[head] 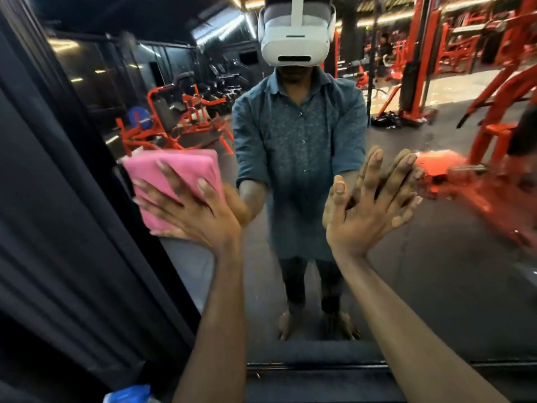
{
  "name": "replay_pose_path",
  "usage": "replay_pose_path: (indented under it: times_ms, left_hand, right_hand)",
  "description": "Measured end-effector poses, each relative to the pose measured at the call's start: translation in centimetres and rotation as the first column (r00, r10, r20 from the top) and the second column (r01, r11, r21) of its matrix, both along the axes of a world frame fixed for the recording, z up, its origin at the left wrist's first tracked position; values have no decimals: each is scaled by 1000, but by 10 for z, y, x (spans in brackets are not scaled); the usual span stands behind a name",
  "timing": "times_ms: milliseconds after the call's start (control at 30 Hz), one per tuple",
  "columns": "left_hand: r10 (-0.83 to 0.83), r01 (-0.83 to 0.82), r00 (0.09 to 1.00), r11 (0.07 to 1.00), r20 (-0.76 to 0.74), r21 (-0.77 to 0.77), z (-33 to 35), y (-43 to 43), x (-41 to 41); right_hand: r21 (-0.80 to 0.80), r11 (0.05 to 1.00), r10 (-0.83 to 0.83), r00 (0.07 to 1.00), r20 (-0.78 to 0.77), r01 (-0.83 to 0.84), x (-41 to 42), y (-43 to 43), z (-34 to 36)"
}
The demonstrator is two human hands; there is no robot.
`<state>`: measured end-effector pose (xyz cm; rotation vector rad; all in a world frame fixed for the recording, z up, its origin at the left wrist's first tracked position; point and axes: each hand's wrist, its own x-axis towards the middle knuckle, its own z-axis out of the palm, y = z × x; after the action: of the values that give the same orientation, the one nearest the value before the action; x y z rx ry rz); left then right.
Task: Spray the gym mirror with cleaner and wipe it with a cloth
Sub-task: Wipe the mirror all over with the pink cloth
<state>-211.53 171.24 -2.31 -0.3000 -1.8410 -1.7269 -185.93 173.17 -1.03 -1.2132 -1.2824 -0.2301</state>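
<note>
The gym mirror (436,271) fills the view ahead and reflects a person in a blue shirt and a white headset. My left hand (191,210) presses a folded pink cloth (174,175) flat against the glass near the mirror's left edge, fingers spread over it. My right hand (369,210) rests flat on the mirror to the right, fingers apart, holding nothing, and it meets its own reflection. A blue and white object (130,395) shows at the bottom edge; whether it is the cleaner bottle I cannot tell.
A dark ribbed frame or curtain (58,228) borders the mirror on the left. A dark ledge (319,370) runs along the mirror's bottom. Red gym machines (494,170) and a distant person show only as reflections.
</note>
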Motion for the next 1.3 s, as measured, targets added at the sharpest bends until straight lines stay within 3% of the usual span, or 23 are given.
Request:
replay_pose_path:
  times_ms: [67,133,233,300,367,500,600,667,767,900,1000,1067,1200,1300]
  left_hand:
    - [85,-99,982,992,167,78,16,18,-43]
    - [78,-77,997,997,6,-16,1,-4,7]
    - [-90,75,989,989,-119,-131,-62,-55,129]
    - [-220,202,975,943,-42,-264,-120,-55,157]
    - [-229,240,971,920,71,-309,-129,-55,158]
    - [-211,195,975,963,-73,-185,-36,-53,136]
    - [-28,11,988,993,-152,-115,54,-57,84]
    - [27,-48,989,988,-145,-144,75,-61,68]
    - [-51,31,992,983,-113,-178,28,-61,86]
    - [-161,176,984,947,78,-268,-100,-70,142]
    - [-171,215,964,952,205,-218,-104,-62,154]
    - [-184,208,974,958,133,-196,-59,-50,155]
    - [-225,151,944,945,-243,-290,44,-23,181]
    - [-224,114,927,932,-302,-343,45,-16,199]
  right_hand:
    - [3,1000,-3,1000,6,3,0,1,0]
    - [1,1000,-1,1000,8,1,0,1,0]
    - [-1,1000,5,1000,8,-5,1,1,1]
    - [-3,1000,14,1000,9,-14,1,1,1]
    - [-9,1000,18,1000,12,-17,2,0,0]
    - [-24,1000,17,1000,20,-16,2,1,0]
    - [-39,999,27,999,19,-26,3,1,0]
    - [-35,999,34,999,17,-33,4,0,0]
    - [-28,998,51,999,15,-50,4,-1,1]
    - [-31,997,69,997,22,-68,11,-6,4]
    - [-13,997,79,995,65,-79,22,-9,5]
    - [19,990,137,989,52,-138,33,-9,8]
    - [145,965,228,972,-47,-220,67,7,20]
    - [206,969,161,979,-121,-134,103,32,34]
